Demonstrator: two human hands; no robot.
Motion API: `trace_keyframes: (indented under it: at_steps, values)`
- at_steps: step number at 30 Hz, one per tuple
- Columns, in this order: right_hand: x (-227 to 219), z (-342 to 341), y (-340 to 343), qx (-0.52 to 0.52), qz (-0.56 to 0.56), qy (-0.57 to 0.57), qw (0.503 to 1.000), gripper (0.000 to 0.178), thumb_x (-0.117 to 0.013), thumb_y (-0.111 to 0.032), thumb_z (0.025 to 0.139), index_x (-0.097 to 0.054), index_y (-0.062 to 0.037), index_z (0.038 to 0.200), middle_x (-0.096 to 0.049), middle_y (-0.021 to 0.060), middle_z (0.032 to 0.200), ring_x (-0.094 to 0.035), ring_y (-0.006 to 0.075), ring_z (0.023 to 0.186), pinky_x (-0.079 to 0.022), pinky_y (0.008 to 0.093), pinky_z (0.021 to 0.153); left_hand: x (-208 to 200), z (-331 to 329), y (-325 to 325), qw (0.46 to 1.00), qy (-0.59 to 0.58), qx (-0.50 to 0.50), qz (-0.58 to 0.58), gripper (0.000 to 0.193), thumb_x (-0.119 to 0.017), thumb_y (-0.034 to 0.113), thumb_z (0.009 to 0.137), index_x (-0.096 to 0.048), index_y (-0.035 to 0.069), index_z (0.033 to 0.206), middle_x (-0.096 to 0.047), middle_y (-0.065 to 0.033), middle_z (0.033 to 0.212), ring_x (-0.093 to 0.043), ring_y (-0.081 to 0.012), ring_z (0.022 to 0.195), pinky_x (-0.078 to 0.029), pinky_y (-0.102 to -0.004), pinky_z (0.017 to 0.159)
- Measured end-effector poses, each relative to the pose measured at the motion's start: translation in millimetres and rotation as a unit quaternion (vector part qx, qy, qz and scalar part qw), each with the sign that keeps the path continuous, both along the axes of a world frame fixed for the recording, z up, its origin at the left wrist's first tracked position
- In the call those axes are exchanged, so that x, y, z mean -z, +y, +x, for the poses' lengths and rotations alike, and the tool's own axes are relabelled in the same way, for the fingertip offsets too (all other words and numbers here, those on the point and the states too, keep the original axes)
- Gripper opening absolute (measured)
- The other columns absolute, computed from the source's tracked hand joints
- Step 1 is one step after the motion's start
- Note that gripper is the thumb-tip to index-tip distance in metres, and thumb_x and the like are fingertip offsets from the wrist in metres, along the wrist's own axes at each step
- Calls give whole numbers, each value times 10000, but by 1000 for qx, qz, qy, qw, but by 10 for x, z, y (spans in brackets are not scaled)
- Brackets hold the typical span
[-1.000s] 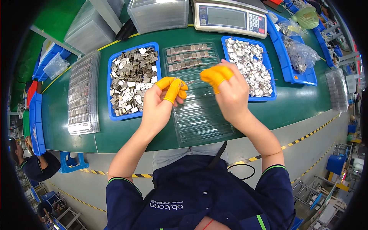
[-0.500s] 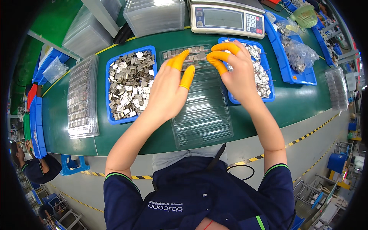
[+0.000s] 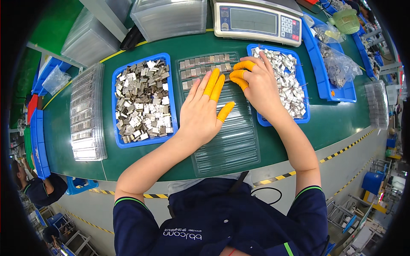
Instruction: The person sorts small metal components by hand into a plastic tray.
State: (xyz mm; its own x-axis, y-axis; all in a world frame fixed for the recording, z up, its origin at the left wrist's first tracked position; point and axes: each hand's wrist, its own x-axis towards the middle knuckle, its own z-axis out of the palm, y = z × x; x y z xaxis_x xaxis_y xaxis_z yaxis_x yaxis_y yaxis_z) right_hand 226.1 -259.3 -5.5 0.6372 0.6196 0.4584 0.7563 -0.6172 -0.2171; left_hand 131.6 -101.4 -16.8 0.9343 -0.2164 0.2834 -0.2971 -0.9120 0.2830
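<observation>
A clear ribbed plastic tray lies in front of me, its far rows holding small silver metal connector parts. My left hand is open over the tray, fingers stretched toward the filled rows. Yellow finger cots cover its thumb and two fingers. At the right end of those rows, my right hand has its yellow-capped fingertips pinched together. Whatever they hold is hidden. To the left stands a blue bin heaped with silver metal parts. Another blue bin on the right contains white and silver parts.
A digital scale stands beyond the tray. Stacked clear trays rise at the back left, and a filled tray stack lies farther left. A blue bin with bagged parts sits at right. Another person is at far left.
My left hand has drawn nearer to me and its fingers have spread out flat over the tray. The right hand has shifted slightly nearer, still pinched at the row's end. The view has shifted slightly.
</observation>
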Motion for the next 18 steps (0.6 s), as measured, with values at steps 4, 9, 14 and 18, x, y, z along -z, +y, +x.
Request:
trace_keyframes:
  at_steps: [4, 9, 14, 18]
  values:
    - [-13, 6, -8, -3, -17, -1, 1000, 192, -639, 2, 654, -700, -86, 814, -624, 53, 916, -514, 209, 1073, -229, 434, 1087, 63, -2, -12, 1000, 12, 0, -1, 565, -444, 360, 911, -377, -37, 1307, -375, -164, 1375, -270, -278, 1333, -196, -410, 1101]
    - [9, 18, -10, -6, -46, -6, 999, 145, -632, -39, 701, -696, -83, 824, -626, 39, 931, -518, 200, 1082, -249, 438, 1086, 33, 20, -23, 1000, 17, -7, 6, 610, -447, 425, 897, -386, -21, 1308, -385, -161, 1368, -282, -275, 1326, -204, -413, 1098]
    - [16, 17, -10, -25, -55, -46, 997, 150, -559, -65, 713, -684, -75, 794, -627, 60, 905, -523, 205, 1071, -245, 437, 1083, -6, 43, -48, 999, 10, -17, 40, 625, -458, 449, 883, -410, -19, 1295, -420, -161, 1341, -317, -282, 1304, -220, -414, 1091]
    - [-29, -18, -1, -46, -69, -70, 994, 151, -558, -75, 692, -681, -65, 779, -634, 63, 906, -526, 206, 1069, -263, 427, 1079, 29, 34, -61, 999, -2, -16, 52, 649, -487, 472, 861, -432, -21, 1280, -432, -172, 1330, -362, -289, 1276, -261, -402, 1073]
